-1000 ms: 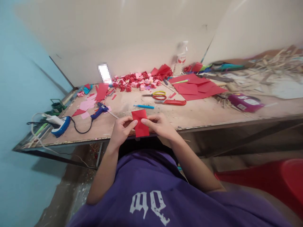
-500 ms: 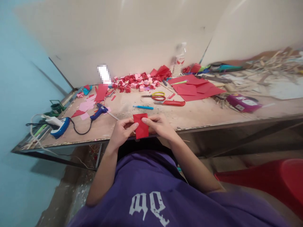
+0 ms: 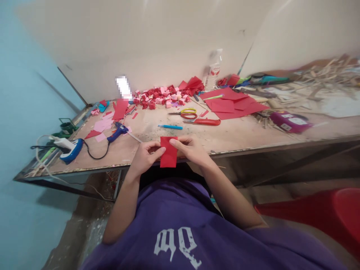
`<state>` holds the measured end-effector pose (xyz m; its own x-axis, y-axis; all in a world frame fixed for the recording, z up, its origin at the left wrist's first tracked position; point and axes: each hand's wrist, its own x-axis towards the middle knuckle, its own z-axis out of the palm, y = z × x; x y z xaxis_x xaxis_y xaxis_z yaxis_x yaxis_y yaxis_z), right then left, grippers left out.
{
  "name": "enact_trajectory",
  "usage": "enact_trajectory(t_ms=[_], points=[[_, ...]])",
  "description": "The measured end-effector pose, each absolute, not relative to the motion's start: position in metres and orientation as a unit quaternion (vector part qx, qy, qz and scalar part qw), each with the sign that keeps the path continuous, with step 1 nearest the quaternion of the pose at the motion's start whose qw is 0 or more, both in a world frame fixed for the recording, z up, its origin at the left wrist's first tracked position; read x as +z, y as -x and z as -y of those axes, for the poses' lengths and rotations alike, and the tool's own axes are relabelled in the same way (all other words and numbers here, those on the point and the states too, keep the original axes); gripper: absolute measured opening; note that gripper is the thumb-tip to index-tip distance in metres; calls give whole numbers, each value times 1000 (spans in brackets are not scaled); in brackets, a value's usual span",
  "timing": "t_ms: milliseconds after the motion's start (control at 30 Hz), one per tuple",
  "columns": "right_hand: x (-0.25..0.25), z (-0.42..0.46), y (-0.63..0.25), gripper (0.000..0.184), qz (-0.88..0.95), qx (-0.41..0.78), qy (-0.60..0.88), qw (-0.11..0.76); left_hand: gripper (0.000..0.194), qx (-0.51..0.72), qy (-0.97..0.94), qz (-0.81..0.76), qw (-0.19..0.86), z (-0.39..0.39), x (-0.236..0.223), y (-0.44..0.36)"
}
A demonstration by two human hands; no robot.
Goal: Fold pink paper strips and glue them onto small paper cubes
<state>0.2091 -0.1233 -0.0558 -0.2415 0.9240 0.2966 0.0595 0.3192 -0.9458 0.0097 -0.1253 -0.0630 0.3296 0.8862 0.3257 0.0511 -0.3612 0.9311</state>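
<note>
A small piece of red paper [image 3: 169, 154] is pinched between both my hands at the near edge of the wooden table [image 3: 225, 137]. My left hand [image 3: 146, 155] grips its left side with thumb and fingers closed. My right hand [image 3: 189, 149] holds the top right corner, fingers curled. The paper looks folded into a narrow upright rectangle. Beyond it lie a blue pen [image 3: 170, 127], scissors [image 3: 187, 113] with yellow and red handles, and a red-handled cutter [image 3: 204, 122].
A heap of small red and pink folded pieces [image 3: 161, 96] lies by the wall. Red sheets [image 3: 232, 104] and a purple box [image 3: 289, 122] are on the right. A blue glue gun [image 3: 118, 132], a power strip [image 3: 69, 148] and pink scraps are on the left. A red chair [image 3: 323, 215] stands at my right.
The red paper has been turned and narrowed between my fingers, from a wider tilted piece to a slimmer upright one. Both hands stay at the table's near edge.
</note>
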Motion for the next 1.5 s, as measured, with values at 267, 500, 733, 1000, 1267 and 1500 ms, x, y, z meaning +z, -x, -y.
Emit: enact_trajectory(t_ms=[267, 500, 733, 1000, 1267, 1500], points=[[-55, 124, -209, 50, 645, 446, 376, 493, 16, 465, -683, -341, 448, 125, -63, -9], [-54, 124, -207, 42, 611, 440, 385, 534, 17, 502, -653, -360, 439, 123, -63, -12], [-57, 122, -205, 37, 592, 428, 394, 558, 27, 564, -600, -394, 409, 120, -61, -16], [-53, 121, -205, 37, 645, 433, 374, 507, 28, 568, -604, -381, 408, 118, -66, -15], [-56, 118, -206, 76, 660, 492, 337, 457, 27, 572, -594, -390, 409, 117, -67, -15], [-57, 115, -205, 68, 644, 512, 322, 469, 25, 573, -608, -373, 404, 122, -62, -15]])
